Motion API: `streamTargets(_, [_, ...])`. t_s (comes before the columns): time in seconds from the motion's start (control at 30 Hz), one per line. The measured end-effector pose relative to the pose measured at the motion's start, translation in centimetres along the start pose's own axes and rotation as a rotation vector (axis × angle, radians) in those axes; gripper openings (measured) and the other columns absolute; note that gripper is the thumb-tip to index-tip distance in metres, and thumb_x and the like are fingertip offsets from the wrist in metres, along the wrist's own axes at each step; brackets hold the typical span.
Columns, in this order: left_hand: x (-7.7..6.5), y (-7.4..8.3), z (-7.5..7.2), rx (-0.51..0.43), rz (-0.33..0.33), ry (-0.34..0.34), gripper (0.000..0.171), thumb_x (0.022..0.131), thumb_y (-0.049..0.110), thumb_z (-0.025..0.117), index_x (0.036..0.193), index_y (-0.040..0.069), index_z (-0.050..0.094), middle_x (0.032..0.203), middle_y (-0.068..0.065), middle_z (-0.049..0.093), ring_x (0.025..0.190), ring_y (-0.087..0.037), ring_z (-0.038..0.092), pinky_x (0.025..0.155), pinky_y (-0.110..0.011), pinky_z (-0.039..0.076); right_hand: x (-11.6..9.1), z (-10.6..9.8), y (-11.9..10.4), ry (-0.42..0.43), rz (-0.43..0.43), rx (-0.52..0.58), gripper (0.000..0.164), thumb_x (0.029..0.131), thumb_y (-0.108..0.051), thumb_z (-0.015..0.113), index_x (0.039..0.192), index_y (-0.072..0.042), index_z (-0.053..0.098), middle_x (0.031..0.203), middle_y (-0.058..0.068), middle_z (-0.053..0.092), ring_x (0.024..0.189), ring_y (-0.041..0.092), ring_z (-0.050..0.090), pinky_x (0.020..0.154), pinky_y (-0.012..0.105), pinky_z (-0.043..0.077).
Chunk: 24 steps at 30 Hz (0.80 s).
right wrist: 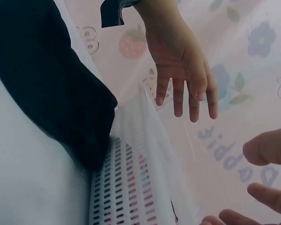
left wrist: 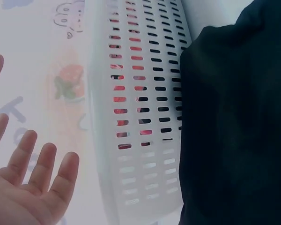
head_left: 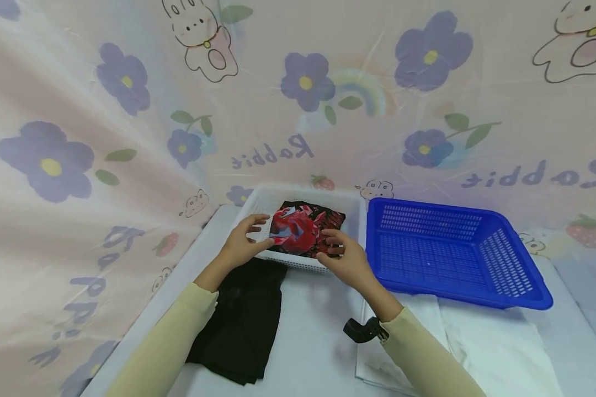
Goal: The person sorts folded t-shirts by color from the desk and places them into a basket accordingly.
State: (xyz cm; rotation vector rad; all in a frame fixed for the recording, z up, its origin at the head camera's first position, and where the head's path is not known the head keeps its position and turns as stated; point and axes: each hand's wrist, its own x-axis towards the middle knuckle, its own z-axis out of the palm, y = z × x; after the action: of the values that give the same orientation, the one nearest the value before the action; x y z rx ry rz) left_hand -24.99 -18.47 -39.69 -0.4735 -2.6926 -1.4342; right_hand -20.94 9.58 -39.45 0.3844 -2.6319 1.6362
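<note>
Inside the white slotted basket (head_left: 298, 260) lies a folded black garment with a red print (head_left: 298, 229). My left hand (head_left: 245, 240) hovers over the basket's left side, fingers spread and apart from one another. Opposite it, my right hand (head_left: 350, 262) is over the right part of the same garment, its fingers loosely bent. Neither hand holds anything; whether fingertips touch the cloth, I cannot tell from the head view. In the left wrist view the left hand (left wrist: 33, 187) shows an open palm beside the basket wall (left wrist: 145, 112). Only fingers of the right hand (right wrist: 271, 197) show in the right wrist view.
A folded black cloth (head_left: 248, 320) lies in front of the white basket. To the right stands a blue slotted basket (head_left: 442, 292), with folded white cloths (head_left: 496, 347) in front of it. A printed curtain (head_left: 258, 110) closes off the back and left side.
</note>
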Motion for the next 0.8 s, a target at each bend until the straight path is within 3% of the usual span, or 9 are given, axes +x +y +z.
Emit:
streamTargets(0.17, [-1.9, 0.5, 0.0, 0.008, 0.016, 0.004, 0.058, 0.087, 0.027, 0.072, 0.138, 0.021, 0.047, 0.140, -0.010, 0.048, 0.125, -0.033, 0.049, 0.094, -0.056, 0.046, -1.5, 0.5, 0.1, -0.031, -0.046, 0.030, 0.050, 0.083, -0.016, 0.073, 0.130, -0.019, 0.056, 0.120, 0.015, 0.063, 0.100, 0.029, 0.065, 0.082, 0.041, 0.056])
streamTargets(0.4, [-6.2, -0.3, -1.0, 0.047, 0.038, 0.037, 0.058, 0.086, 0.026, 0.072, 0.138, 0.019, 0.048, 0.138, -0.009, 0.048, 0.123, -0.035, 0.050, 0.091, -0.051, 0.048, -3.4, 2.7, 0.7, -0.092, -0.062, 0.070, 0.050, 0.082, -0.016, 0.074, 0.129, -0.019, 0.058, 0.122, 0.018, 0.064, 0.098, 0.031, 0.067, 0.081, 0.040, 0.056])
streamTargets(0.57, [-8.8, -2.2, -1.7, 0.082, 0.001, 0.055, 0.059, 0.086, 0.025, 0.073, 0.138, 0.016, 0.048, 0.136, -0.011, 0.048, 0.121, -0.036, 0.050, 0.089, -0.049, 0.048, -4.2, 4.3, 1.4, -0.113, -0.020, 0.080, 0.052, 0.081, -0.019, 0.075, 0.130, -0.019, 0.058, 0.122, 0.016, 0.064, 0.099, 0.034, 0.066, 0.079, 0.039, 0.057])
streamTargets(0.8, [-11.6, -5.7, -2.4, 0.091, -0.108, 0.065, 0.062, 0.086, 0.028, 0.073, 0.140, 0.017, 0.045, 0.138, -0.017, 0.044, 0.122, -0.044, 0.049, 0.089, -0.056, 0.047, -5.0, 6.0, 2.7, -0.190, 0.016, 0.142, 0.056, 0.080, -0.021, 0.074, 0.133, -0.020, 0.055, 0.129, 0.025, 0.056, 0.104, 0.040, 0.063, 0.075, 0.042, 0.056])
